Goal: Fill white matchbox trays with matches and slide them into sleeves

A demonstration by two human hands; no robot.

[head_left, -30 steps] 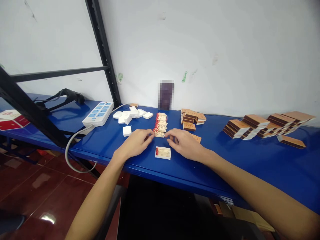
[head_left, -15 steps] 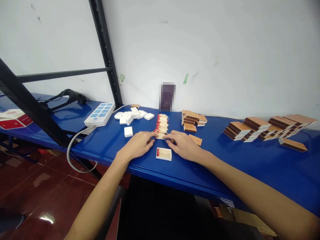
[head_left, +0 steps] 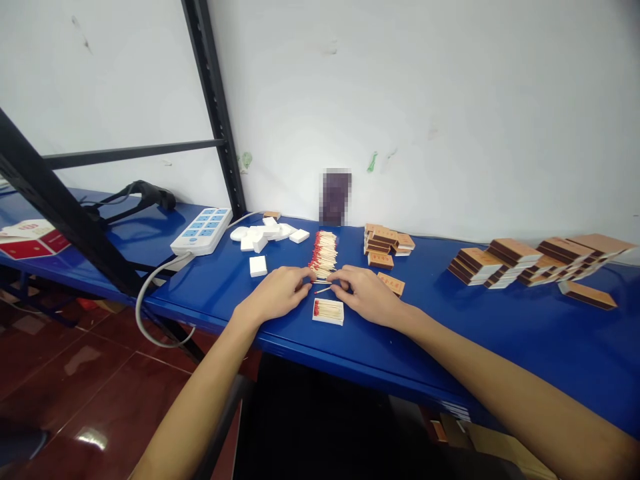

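A long pile of red-headed matches (head_left: 326,250) lies on the blue table. At its near end, my left hand (head_left: 284,293) has thumb and index finger curled in at the head ends of a few matches. Opposite it, my right hand (head_left: 364,293) closes its fingers at their bare ends. One match (head_left: 323,289) lies slightly apart, aslant, with its bare end by my right thumb. Just below both hands sits a white matchbox tray (head_left: 328,321) holding a layer of matches, heads to the left. The fingertips partly hide what they grip.
White empty trays (head_left: 258,266) lie to the left, near a white power strip (head_left: 203,231) and a black rack post (head_left: 213,100). Brown matchboxes (head_left: 381,260) are piled right of the matches, with more stacked matchboxes (head_left: 515,250) farther right. The wall stands behind.
A few matches have come away from the pile's near end towards me, between my fingers. Both hands have barely moved. The view has shifted slightly.
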